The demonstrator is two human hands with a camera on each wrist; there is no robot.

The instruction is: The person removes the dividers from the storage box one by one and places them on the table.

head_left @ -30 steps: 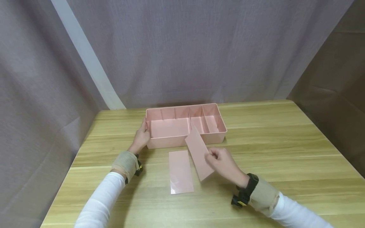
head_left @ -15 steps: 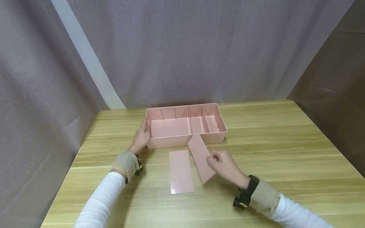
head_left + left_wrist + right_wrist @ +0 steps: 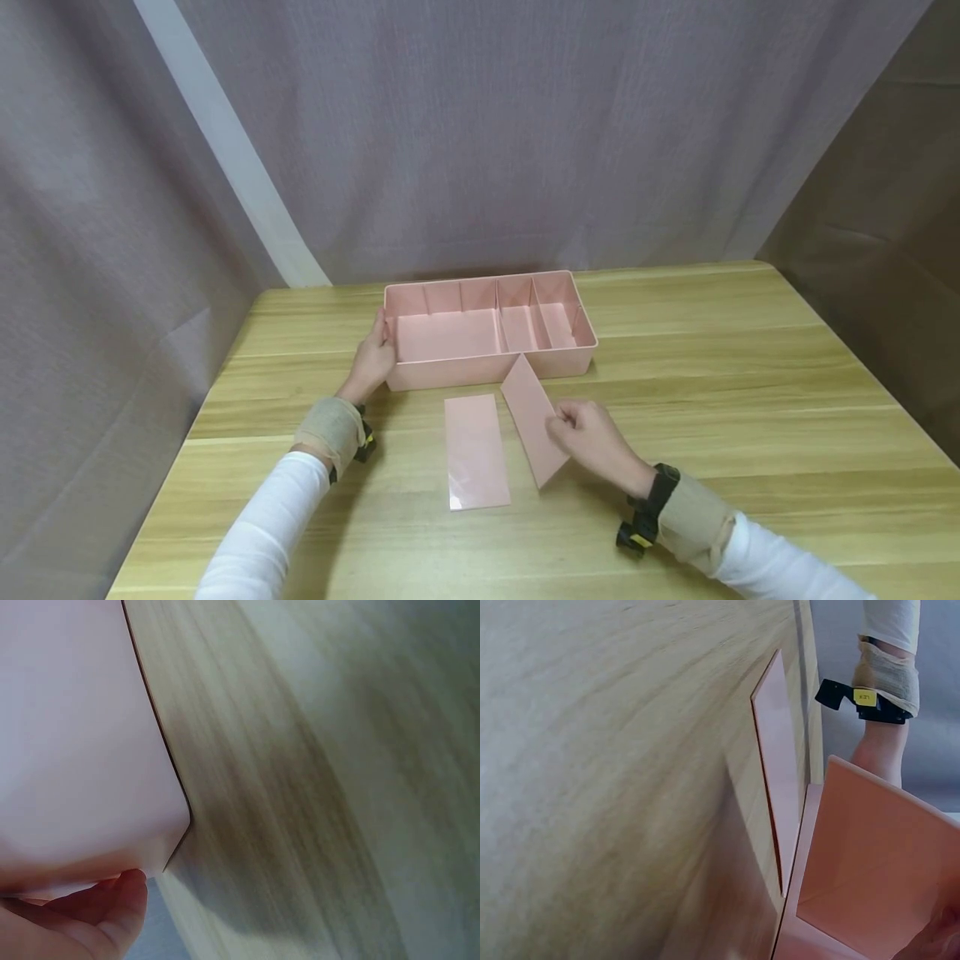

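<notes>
a wooden table (image 3: pixel 750 375) with a pale, streaky grain carries everything here. a pink tray (image 3: pixel 487 367) with compartments stands on it toward the far side, near the middle, its long side facing the person. just in front of the tray a flat pink panel (image 3: pixel 475 450) lies on the tabletop, its long edges running away from the person, apart from the tray. right beside it a second pink panel (image 3: pixel 534 421) is tilted, its near lower corner down at the tabletop and its far end close to the tray's front wall.
</notes>
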